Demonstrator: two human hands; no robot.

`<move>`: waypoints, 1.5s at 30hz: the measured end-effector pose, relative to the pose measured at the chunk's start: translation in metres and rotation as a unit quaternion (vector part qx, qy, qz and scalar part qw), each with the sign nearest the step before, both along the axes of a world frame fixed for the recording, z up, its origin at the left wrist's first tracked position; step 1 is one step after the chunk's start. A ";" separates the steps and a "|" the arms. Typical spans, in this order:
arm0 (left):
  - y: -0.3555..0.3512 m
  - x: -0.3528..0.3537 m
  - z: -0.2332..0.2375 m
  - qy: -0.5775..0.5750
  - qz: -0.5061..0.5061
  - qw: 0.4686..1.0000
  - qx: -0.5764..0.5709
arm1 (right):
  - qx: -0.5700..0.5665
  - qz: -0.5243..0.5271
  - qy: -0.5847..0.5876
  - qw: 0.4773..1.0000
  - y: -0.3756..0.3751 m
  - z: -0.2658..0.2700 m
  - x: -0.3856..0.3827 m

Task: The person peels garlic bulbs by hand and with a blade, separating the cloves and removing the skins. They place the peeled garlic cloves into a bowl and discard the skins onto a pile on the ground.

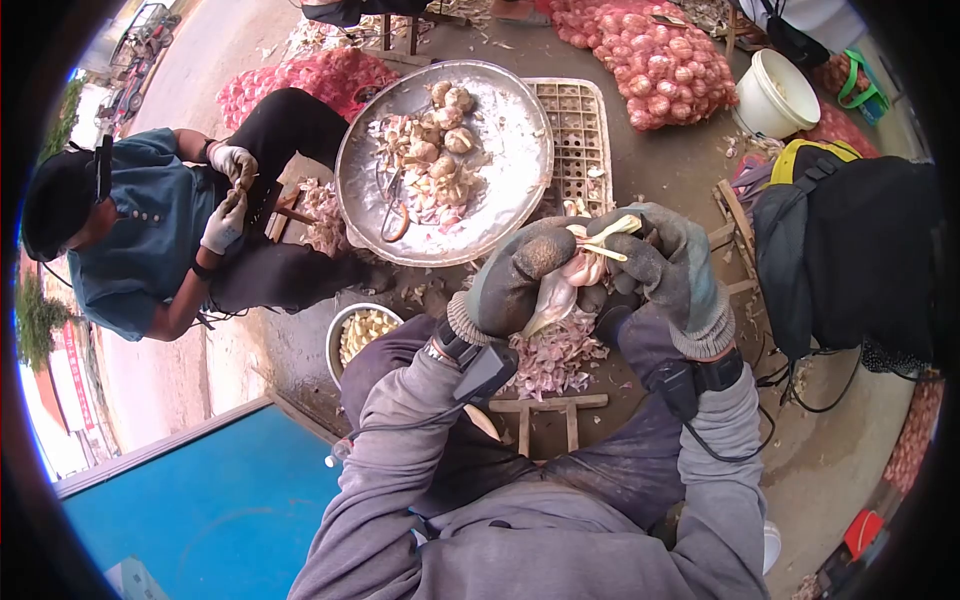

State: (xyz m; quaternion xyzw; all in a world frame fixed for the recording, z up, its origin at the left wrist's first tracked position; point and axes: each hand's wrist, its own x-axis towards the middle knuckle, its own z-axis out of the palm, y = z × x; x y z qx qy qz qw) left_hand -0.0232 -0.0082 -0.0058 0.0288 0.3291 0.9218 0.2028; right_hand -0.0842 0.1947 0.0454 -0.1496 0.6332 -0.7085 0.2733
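Both hands are gloved in thick grey knit and clenched around one pinkish-white garlic bulb. The left hand cups its underside. The right hand pinches the pale dry stalk at its top. A long pale strip hangs below the bulb; whether it is loose skin or a blade I cannot tell.

The bulb is held in the air above a heap of purple-white papery skins on the ground, just short of the near edge of the wide round metal tray.

As I judge it, the bulky gloves dull the grip. If the stalk snaps or the skin tears suddenly, the bulb could slip into the heap, or loose cloves could scatter there rather than reach the small metal bowl of peeled cloves to the left.
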 end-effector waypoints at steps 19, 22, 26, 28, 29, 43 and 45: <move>-0.001 0.009 0.020 -0.013 0.004 0.988 -0.157 | -0.084 -0.103 -0.189 0.973 -0.012 -0.029 0.006; -0.003 0.006 0.018 0.028 0.000 0.982 -0.189 | -0.055 -0.127 -0.151 0.979 -0.015 -0.028 0.008; -0.005 0.007 0.021 0.071 -0.035 0.982 -0.172 | -0.099 -0.172 -0.161 0.967 -0.013 -0.043 0.003; -0.004 0.020 0.016 0.150 -0.089 0.975 -0.138 | -0.136 -0.219 -0.183 0.949 -0.001 -0.048 -0.012; 0.000 0.026 0.013 0.146 -0.096 0.969 -0.173 | -0.162 -0.229 -0.194 0.940 0.017 -0.047 -0.029; -0.031 0.010 0.026 0.042 0.060 0.990 -0.124 | 0.044 -0.046 -0.046 0.997 -0.005 -0.030 -0.007; -0.023 0.007 0.018 0.051 0.110 0.987 -0.110 | 0.087 -0.065 0.061 0.992 -0.004 -0.024 -0.003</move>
